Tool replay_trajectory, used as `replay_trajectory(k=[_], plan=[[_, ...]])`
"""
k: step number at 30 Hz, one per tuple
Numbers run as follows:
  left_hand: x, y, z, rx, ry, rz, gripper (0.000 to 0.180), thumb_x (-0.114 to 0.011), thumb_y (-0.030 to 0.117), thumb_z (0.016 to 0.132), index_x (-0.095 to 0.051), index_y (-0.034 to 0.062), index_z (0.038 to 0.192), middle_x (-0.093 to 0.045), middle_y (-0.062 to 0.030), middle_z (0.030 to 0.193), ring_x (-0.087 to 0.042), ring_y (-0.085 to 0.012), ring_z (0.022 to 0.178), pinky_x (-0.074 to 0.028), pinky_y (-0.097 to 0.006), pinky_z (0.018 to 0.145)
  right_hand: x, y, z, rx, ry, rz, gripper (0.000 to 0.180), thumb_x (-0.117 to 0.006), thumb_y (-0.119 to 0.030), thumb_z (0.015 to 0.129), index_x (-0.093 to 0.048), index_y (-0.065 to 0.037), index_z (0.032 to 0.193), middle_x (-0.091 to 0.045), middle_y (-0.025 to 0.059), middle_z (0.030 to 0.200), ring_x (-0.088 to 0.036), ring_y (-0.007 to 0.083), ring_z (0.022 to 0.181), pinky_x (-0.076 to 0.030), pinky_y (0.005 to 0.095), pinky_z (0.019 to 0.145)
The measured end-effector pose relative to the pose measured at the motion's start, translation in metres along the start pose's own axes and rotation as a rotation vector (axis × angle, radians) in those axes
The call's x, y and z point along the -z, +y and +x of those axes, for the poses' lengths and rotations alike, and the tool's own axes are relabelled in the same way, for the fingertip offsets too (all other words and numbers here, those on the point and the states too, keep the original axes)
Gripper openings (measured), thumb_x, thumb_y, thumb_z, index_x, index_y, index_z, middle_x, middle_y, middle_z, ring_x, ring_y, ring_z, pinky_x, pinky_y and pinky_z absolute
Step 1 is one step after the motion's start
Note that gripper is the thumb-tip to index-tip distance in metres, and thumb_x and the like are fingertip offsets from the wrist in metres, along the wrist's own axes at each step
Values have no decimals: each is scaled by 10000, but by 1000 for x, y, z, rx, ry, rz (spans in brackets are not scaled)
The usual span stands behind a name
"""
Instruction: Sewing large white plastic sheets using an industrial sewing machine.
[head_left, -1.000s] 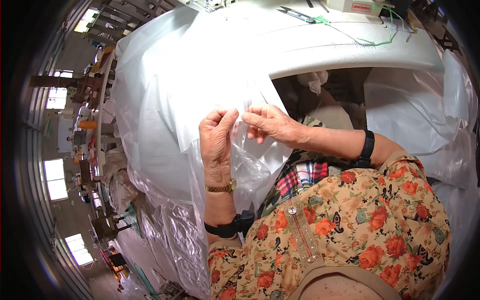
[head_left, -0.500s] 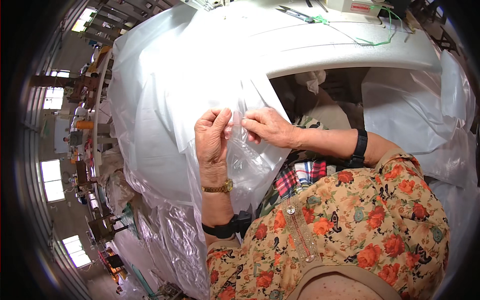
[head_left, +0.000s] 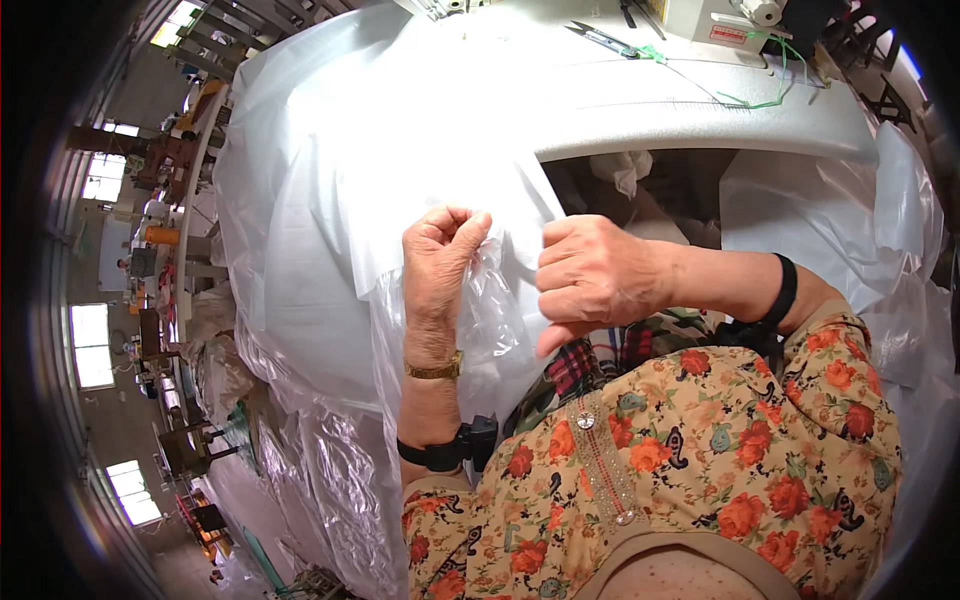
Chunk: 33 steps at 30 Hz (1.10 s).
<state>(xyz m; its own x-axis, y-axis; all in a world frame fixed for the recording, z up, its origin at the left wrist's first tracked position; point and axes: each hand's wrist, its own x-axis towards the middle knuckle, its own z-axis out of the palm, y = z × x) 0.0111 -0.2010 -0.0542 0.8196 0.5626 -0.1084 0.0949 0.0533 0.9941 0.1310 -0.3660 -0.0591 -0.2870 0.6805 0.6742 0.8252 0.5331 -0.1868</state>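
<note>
Thin, crinkled clear plastic sheet [head_left: 330, 200] pinched by closed left hand [head_left: 440, 260] and right hand [head_left: 590, 280].

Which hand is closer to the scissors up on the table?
Right. The right hand is below the scissors, pinching the clear plastic sheet; the left hand is farther left, gripping it too.

- The left hand [head_left: 440, 270] has its fingertips curled into the clear plastic sheet [head_left: 330, 200] — the grip itself is hidden.
- The sewing machine [head_left: 720, 15] is cut off by the top edge.
- Distant workshop furniture [head_left: 165, 160] is too small to tell.
</note>
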Motion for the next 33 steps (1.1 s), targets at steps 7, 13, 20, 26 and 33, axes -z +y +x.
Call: replay_trajectory(k=[7,13,20,26,33], plan=[[-5,8,4,-92,-136,13,76,-664,62,891,-648,-10,870,-616,12,741,-517,-24,620,-419,-190,545,-32,2,36,96,207,563,538,-723,-399,828,-378,-90,555,-396,34,527,-439,243,469,-340,348,488],[-4,12,1,-11,-190,-47,62,-621,29,908,-644,-26,892,-645,-2,790,-560,-32,691,-461,-195,594,-38,-2,43,87,210,614,546,-728,-415,819,-384,-97,540,-424,22,519,-459,239,469,-349,349,488],[5,15,-5,98,-175,-213,73,-592,74,941,-617,5,936,-612,15,777,-523,-20,641,-421,-176,563,-47,-3,48,234,247,462,524,-702,-453,830,-413,-111,558,-442,6,536,-482,230,484,-366,346,491],[-1,38,-4,58,-24,16,89,-628,112,936,-580,66,878,-481,102,692,-377,14,567,-297,-174,493,-33,3,52,280,265,248,435,-664,-466,864,-509,-102,682,-522,15,705,-553,218,672,-444,352,686],[31,100,23,-234,-5,321,69,-636,74,895,-624,27,846,-583,48,770,-503,-34,689,-405,-190,645,-88,18,-1,-886,532,233,730,-653,-409,871,-372,-9,1413,-406,207,1403,-378,345,1278,-288,440,1087]])
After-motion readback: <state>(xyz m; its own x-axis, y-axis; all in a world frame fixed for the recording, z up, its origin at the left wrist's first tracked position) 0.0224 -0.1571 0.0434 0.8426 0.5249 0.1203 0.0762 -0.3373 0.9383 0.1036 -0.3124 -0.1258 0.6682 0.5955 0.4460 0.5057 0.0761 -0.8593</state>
